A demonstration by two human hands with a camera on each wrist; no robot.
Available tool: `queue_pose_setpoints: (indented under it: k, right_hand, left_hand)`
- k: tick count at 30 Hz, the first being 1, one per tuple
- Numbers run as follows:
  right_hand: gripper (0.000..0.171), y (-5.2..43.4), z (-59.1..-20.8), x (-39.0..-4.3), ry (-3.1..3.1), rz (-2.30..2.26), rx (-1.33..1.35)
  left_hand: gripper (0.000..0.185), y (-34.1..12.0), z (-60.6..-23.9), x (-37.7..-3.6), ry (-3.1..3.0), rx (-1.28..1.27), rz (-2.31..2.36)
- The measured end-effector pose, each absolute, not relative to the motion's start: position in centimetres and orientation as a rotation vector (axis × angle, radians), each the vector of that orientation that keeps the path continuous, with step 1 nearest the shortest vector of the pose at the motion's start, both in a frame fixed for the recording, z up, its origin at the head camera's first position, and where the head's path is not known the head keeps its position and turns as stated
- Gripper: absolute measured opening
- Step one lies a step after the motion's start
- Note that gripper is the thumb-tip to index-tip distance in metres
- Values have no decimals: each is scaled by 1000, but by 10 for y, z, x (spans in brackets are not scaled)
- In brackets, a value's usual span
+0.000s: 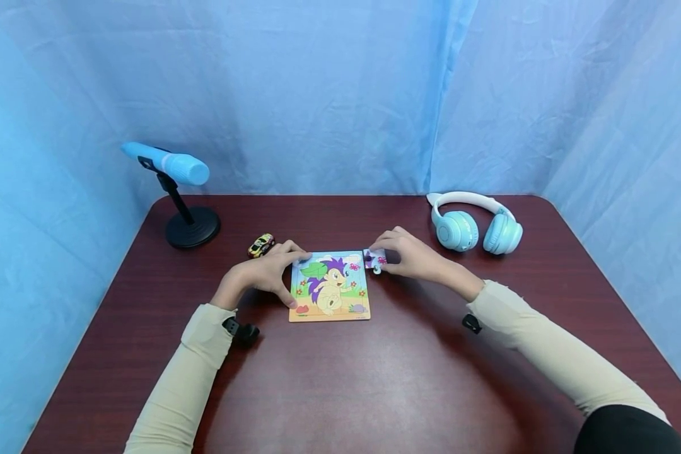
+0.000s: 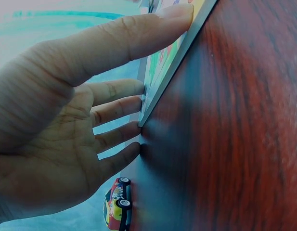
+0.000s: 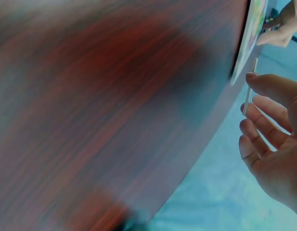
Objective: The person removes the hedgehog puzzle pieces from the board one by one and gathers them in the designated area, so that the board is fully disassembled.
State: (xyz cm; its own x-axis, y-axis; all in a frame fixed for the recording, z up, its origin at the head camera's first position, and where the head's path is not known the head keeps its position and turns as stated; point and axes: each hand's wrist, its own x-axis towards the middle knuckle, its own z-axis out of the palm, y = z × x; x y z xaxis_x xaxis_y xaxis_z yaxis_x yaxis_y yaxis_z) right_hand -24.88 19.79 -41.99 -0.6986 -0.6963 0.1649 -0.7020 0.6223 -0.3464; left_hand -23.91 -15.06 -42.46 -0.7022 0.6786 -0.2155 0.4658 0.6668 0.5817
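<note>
We are counting one puzzle board [image 1: 330, 287], one loose puzzle piece [image 1: 374, 259], one toy car [image 1: 261, 244], one microphone [image 1: 166, 164] and one pair of headphones [image 1: 477, 226].

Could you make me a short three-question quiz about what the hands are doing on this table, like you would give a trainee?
1. True or false: the left hand rests on the left edge of the puzzle board.
2. What does the right hand pinch? A) the toy car B) a puzzle piece C) the headphones
3. Fill in: the microphone on its stand is at the far ____ of the table.

Key:
1. True: its fingertips touch the board's edge and the thumb lies on top.
2. B, held just off the board's upper right corner.
3. Left.
</note>
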Motion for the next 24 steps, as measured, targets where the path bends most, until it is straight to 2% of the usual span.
queue_pose_setpoints:
  k: [14,24]
  right_hand:
    - [34,266,-428,-237,-2807,535,1171]
    - [34,293,-437,-229,-2788,551,1165]
  left_hand:
    - [103,-151,-425,-239,2462,891,702]
    - [104,-151,-425,-240,2468,892,692]
